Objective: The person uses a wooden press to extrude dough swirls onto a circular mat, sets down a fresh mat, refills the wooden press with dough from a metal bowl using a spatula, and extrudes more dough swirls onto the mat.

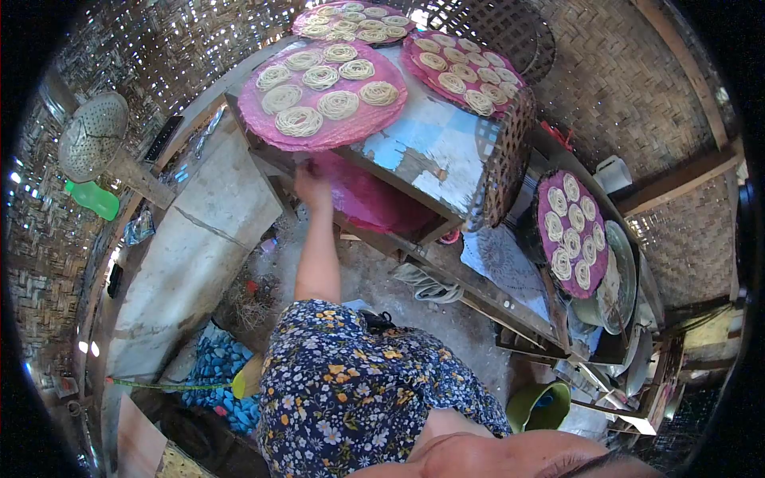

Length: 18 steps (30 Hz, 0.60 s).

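My left hand [311, 185] reaches under the front edge of the table. Its fingers appear closed at the near rim of a pink-covered tray [368, 195] in the space below the tabletop; the fingertips are partly hidden. Above it, a round pink tray [259, 107] juts past the table edge, bearing several coiled noodle nests [321, 77]. Two more pink trays of nests, a far one [301, 28] and a right one [414, 60], stand behind it. My right hand is out of view.
A worn blue-and-white tabletop [426, 127] supports the trays. Another noodle tray [550, 231] leans by a metal basin [625, 279] at right. A perforated ladle [96, 135] hangs left above a pale slab [191, 239]. A looped cloth [430, 283] hangs from a wooden rail, near a green bucket [526, 402].
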{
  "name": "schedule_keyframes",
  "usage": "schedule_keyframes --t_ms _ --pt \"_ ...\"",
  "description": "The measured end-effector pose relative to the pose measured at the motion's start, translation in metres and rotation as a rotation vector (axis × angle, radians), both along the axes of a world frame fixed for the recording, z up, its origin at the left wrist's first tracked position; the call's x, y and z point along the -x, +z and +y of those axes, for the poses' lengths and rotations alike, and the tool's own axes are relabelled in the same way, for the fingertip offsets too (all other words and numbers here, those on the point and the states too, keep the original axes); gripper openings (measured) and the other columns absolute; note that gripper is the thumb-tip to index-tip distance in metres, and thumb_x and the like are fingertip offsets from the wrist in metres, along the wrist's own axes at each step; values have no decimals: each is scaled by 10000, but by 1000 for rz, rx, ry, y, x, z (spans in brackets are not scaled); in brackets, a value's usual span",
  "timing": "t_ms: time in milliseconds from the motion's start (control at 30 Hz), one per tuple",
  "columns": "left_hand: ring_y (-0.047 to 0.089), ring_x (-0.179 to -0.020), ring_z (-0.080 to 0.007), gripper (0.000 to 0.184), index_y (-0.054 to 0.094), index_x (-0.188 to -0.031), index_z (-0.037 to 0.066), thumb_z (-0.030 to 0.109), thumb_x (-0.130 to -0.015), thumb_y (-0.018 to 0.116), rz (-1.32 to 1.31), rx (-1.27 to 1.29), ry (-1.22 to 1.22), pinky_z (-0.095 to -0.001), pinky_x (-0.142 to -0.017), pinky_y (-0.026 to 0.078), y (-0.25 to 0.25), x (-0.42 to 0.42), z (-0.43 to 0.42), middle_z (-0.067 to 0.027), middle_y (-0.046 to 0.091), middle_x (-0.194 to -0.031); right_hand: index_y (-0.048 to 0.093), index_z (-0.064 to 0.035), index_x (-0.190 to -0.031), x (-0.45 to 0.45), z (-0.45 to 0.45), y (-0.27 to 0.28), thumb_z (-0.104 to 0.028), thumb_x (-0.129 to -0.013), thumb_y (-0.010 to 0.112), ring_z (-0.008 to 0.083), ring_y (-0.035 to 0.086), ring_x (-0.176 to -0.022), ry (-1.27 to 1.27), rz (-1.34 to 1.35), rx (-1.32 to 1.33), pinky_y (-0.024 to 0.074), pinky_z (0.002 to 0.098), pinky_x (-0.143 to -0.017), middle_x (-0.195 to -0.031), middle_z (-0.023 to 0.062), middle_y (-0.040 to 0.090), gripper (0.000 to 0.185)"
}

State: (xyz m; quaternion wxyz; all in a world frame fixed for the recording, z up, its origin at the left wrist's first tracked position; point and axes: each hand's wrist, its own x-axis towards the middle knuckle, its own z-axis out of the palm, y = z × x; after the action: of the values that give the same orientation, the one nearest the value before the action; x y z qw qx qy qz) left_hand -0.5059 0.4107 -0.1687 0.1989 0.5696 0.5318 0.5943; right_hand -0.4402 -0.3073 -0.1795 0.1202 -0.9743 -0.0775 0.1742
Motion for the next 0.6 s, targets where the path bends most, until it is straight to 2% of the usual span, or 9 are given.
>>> schedule_keyframes --t_ms 33,100,167,367,467,600 --pt "570 -809 -374 203 599 -929 25 138 -768 552 -51 12 -18 -402 -713 446 17 14 -5 -190 604 -853 608 -35 -1007 2 -4 -2 -254 -712 655 285 601 -846 -4 5 -11 469 368 -744 -924 175 604 370" --pt "578 -823 -359 197 603 -927 27 165 -804 533 119 134 53 -395 -714 448 51 44 -19 -186 608 -878 607 -34 -1011 4 -11 -6 -258 -713 656 284 603 -848 -10 13 -26 469 367 -745 -928 175 605 375" --pt "585 -818 -344 201 610 -929 35 179 -832 510 147 -3 71 -403 -703 445 65 69 -28 -184 613 -882 607 -34 -1014 7 -17 -9 -263 -714 657 282 604 -850 -20 23 -50 470 365 -747 -932 175 607 381" --pt "593 -770 -350 193 626 -915 58 200 -825 531 518 31 26 -409 -679 454 144 113 -67 -156 628 -826 605 -34 -1025 12 -32 -21 -276 -716 659 277 609 -857 -15 59 -122 472 361 -753 -943 176 611 396" --pt "593 -759 -347 168 627 -871 45 182 -803 557 527 -30 -194 -401 -670 458 175 107 -98 -156 621 -812 604 -33 -1030 10 -38 -29 -283 -717 660 274 611 -860 3 80 -164 473 359 -756 -949 176 613 404" --pt "593 -770 -339 154 618 -856 21 147 -773 589 657 -40 -608 -380 -684 463 224 84 -166 -176 605 -808 603 -33 -1037 3 -42 -38 -291 -718 662 271 614 -864 4 113 -241 474 356 -759 -956 177 616 415"
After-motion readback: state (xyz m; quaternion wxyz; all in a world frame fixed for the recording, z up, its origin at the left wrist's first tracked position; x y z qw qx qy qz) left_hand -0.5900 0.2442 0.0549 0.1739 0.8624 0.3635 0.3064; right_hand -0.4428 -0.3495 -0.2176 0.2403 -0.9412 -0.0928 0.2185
